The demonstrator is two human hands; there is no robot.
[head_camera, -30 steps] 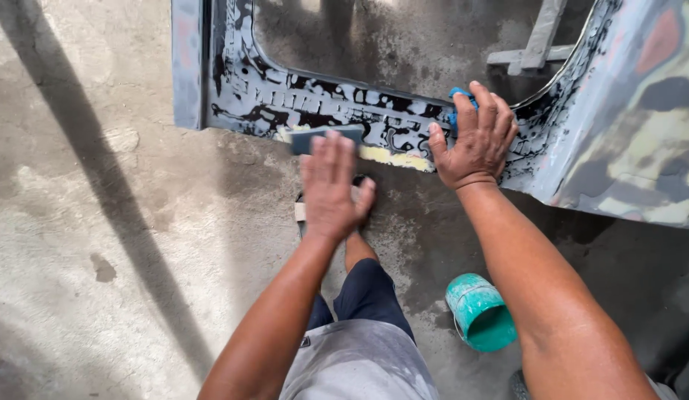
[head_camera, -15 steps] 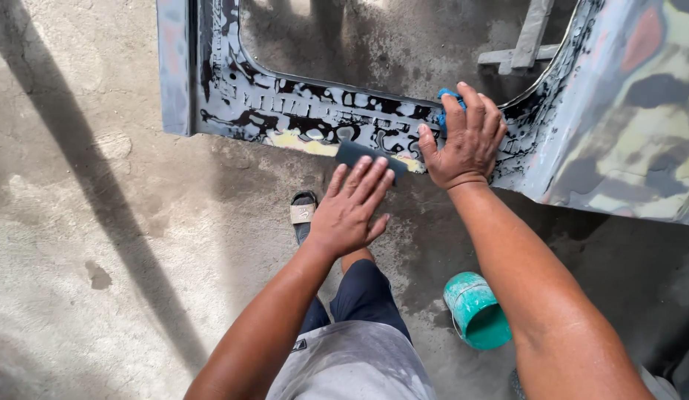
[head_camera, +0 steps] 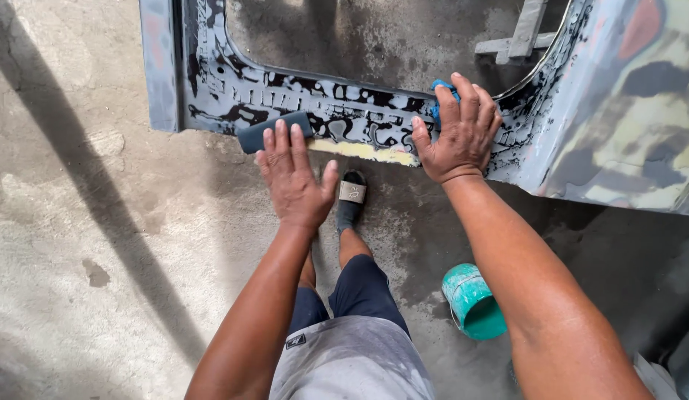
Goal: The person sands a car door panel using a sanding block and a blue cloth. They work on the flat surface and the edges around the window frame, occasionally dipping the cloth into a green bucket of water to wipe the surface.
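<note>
Grey filler and bare patches mottle the car door panel (head_camera: 626, 133), propped over the concrete floor (head_camera: 100, 222). A dark sanding block (head_camera: 274, 132) is pressed flat against the lower window frame by the left hand (head_camera: 294, 178), fingers spread open on it rather than wrapped. A blue cloth (head_camera: 441, 100) is pinned under the right hand (head_camera: 459, 133), which braces the panel. Wet sanding looks to be the step in hand; even strokes along the yellowish strip (head_camera: 363, 151) are called for. A teal bucket (head_camera: 474, 302) stands near the foot.
</note>
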